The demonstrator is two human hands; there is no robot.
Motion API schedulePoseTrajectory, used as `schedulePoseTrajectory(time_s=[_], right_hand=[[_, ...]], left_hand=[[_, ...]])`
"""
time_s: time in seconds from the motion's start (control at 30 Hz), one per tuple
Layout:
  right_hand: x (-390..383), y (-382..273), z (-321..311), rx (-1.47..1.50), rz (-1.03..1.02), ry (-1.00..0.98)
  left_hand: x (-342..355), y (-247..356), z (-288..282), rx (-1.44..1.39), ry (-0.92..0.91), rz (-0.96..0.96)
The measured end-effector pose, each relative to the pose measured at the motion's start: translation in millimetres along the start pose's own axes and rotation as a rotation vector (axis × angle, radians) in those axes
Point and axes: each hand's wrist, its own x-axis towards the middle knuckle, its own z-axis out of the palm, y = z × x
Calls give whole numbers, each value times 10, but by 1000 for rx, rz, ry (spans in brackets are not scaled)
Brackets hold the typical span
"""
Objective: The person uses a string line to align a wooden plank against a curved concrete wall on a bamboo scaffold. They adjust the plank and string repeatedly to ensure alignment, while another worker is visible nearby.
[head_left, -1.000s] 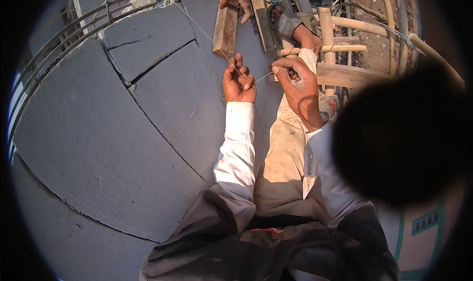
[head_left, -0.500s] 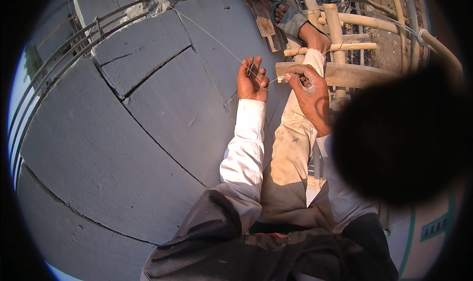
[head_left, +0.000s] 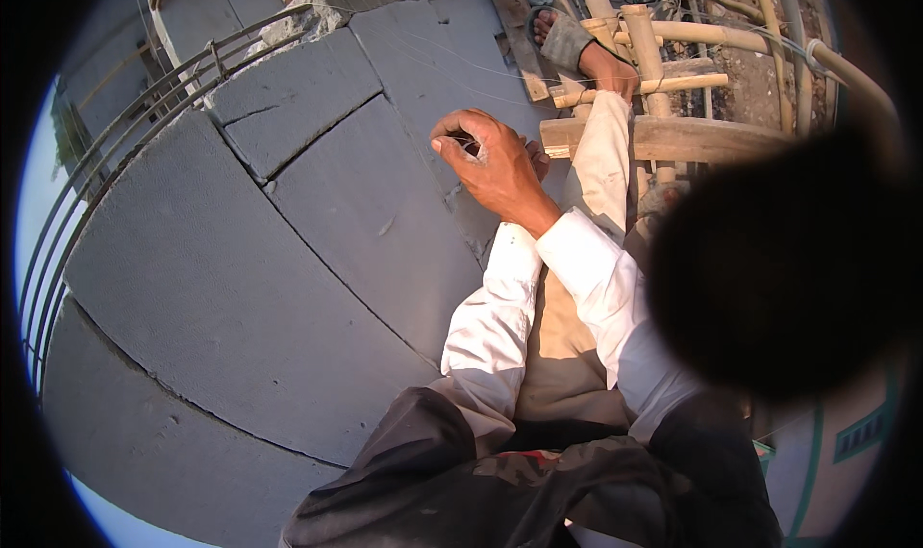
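1. Left hand: mostly hidden behind the right hand; its grip cannot be determined.
2. Thin strand: too fine to trace at the hands.
3. Wooden board: right end obscured by the blurred dark shape.

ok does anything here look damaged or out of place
Yes. Near the top, the concrete edge looks ragged and broken beside the smoother grey blocks. One block has a short crack, and a dark, uneven gap runs just below it. Nothing looks spilled.
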Motion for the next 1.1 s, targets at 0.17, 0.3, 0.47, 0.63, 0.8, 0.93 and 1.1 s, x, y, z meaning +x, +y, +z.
schedulePoseTrajectory(time_s=[0.17, 0.3, 0.47, 0.63, 0.8, 0.93, 1.1], right_hand=[[-91, -172, 25, 26, 38, -21], [-513, -89, -422, 3, 140, 60], [-894, 90, -1415, -141, 272, 184], [-1819, 141, -2270, -308, 304, 432], [-2643, -332, -2784, -612, 328, 575], [-3048, -514, -2887, -603, 373, 701], [-3442, -598, -2990, -724, 543, 712]], left_hand=[[-408, 110, -157, 350, -158, -119], [-839, 526, -27, 653, -136, 21], [-849, 645, 92, 481, -107, -108], [-1059, 933, 126, 576, -218, 59], [-1488, 1600, 261, 645, -172, 270], [-2107, 2472, 402, 821, -10, 596], [-3015, 3608, 685, 1085, 328, 1331]])
